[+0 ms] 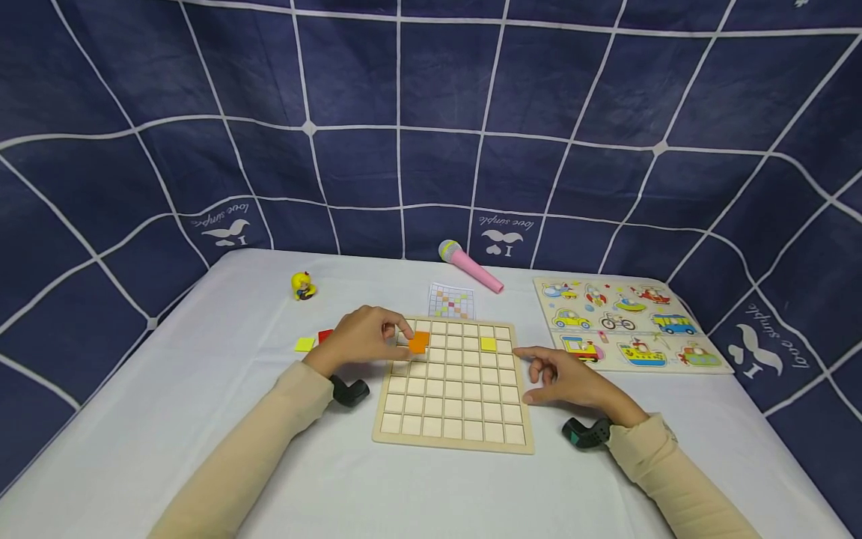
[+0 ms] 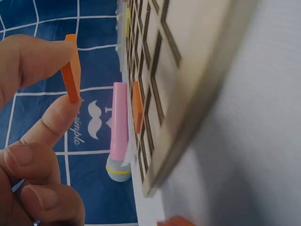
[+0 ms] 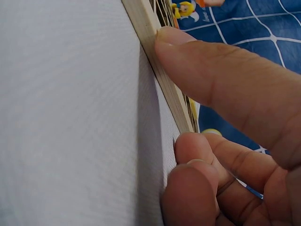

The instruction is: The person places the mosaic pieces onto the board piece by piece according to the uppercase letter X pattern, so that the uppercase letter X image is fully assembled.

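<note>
My left hand [image 1: 364,338] is over the upper left of a wooden grid board [image 1: 453,445], pinching an orange square tile [image 2: 71,70] between thumb and index finger. Just past it, another orange tile [image 2: 137,106] sits on the board; the two overlap in the head view. A yellow tile [image 1: 488,344] occupies a cell near the board's upper right. At the right border, my right hand [image 1: 569,378] has its thumb [image 3: 188,56] and index fingertip against the frame, the other fingers loosely bent. Nothing is held in it.
Left of the board lie a yellow-green tile [image 1: 304,344] and a red tile [image 1: 325,335], partly hidden by the left hand. Behind are a printed pattern card [image 1: 451,301], a pink microphone [image 1: 474,269] and a small figurine [image 1: 303,286]. A vehicle puzzle board [image 1: 633,326] lies at right.
</note>
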{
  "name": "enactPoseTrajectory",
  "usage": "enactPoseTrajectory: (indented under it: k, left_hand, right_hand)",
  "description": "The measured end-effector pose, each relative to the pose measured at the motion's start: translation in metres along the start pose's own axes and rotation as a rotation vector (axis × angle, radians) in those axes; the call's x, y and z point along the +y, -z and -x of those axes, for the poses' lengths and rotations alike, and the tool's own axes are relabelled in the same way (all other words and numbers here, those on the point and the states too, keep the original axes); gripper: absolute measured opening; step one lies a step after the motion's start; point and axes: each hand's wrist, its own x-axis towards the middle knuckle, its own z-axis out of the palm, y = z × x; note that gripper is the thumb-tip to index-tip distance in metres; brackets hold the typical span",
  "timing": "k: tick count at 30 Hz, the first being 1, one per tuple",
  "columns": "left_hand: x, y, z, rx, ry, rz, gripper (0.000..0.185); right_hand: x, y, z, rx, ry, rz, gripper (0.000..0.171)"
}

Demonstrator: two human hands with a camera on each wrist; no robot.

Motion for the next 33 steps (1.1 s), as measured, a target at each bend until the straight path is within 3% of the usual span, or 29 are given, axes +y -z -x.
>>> enactPoseTrajectory:
  k: [6,18,33]
  left_hand:
    - [0.008,-0.004,-0.010,-0.029,0.004,-0.004,0.023]
    - [0.017,-0.014,-0.029,-0.090,-0.013,-0.123,0.020]
    - [0.023,-0.021,-0.036,-0.120,0.012,-0.202,0.018]
  right_hand:
    - [0.001,0.000,0.000,0.003,0.000,-0.007,0.079]
    - [0.000,-0.001,0.000,0.005,-0.011,-0.011,0.080]
    - [0.000,-0.001,-0.001,0.001,-0.003,-0.025,0.080]
